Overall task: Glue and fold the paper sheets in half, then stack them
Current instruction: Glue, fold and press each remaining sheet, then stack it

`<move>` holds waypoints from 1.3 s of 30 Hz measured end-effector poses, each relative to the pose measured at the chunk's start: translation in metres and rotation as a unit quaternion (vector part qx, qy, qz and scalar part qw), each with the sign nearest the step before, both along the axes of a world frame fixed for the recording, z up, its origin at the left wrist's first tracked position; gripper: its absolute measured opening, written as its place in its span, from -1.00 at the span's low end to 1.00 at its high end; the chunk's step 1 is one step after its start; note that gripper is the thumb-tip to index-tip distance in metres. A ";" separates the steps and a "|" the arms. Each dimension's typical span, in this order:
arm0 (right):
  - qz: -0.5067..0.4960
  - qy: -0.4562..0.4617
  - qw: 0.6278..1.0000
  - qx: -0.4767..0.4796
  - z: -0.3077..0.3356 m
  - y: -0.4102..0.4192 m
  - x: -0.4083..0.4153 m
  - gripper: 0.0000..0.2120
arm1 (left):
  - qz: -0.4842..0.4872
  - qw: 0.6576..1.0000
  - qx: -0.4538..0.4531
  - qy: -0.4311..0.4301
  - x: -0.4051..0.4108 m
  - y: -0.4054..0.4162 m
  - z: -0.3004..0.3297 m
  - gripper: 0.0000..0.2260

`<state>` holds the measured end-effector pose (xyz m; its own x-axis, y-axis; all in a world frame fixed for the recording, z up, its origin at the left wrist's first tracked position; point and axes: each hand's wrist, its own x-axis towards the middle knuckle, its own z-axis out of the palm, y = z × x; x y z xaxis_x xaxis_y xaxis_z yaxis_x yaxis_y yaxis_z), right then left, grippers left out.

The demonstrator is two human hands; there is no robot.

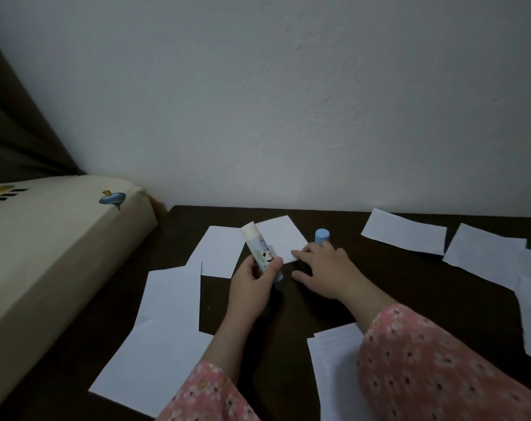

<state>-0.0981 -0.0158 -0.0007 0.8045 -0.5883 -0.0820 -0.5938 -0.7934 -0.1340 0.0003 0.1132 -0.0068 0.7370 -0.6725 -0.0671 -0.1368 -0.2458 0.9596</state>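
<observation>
My left hand (253,281) grips an uncapped white glue stick (259,249), its glue end tilted up and away from me. My right hand (322,267) lies with fingers spread, fingertips pressing on the near corner of a small white paper piece (281,237) on the dark table (395,287). The blue cap (322,236) of the glue stick stands upright just beyond my right fingers. Another white sheet (220,250) lies left of the small piece, partly behind the glue stick.
Several white sheets lie spread on the table: a large one (155,332) at near left, one (334,369) under my right sleeve, others (405,232) at far right. A cream mattress (45,238) borders the table on the left. A wall stands behind.
</observation>
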 end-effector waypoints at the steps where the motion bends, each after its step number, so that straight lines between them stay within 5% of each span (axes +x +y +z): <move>1: 0.002 -0.001 1.000 -0.019 -0.002 0.000 -0.004 -0.47 | 0.000 1.000 -0.005 0.004 -0.001 0.000 0.000 -0.55; 19: -0.079 -0.158 0.983 0.056 -0.009 -0.016 -0.131 -0.74 | -0.053 0.998 -0.040 -0.004 -0.031 -0.010 0.009 -0.56; 28: -0.123 -0.214 0.965 0.094 -0.026 -0.018 -0.139 -0.49 | -0.039 0.991 -0.097 0.087 -0.046 -0.020 0.008 -0.70; 32: -0.138 -0.221 0.961 0.089 -0.031 -0.020 -0.140 -0.54 | -0.084 0.988 -0.105 0.074 -0.055 -0.027 0.007 -0.74; 39: -0.095 -0.200 0.972 0.083 -0.031 -0.025 -0.140 -0.56 | -0.074 0.990 -0.088 0.078 -0.062 -0.028 0.002 -0.55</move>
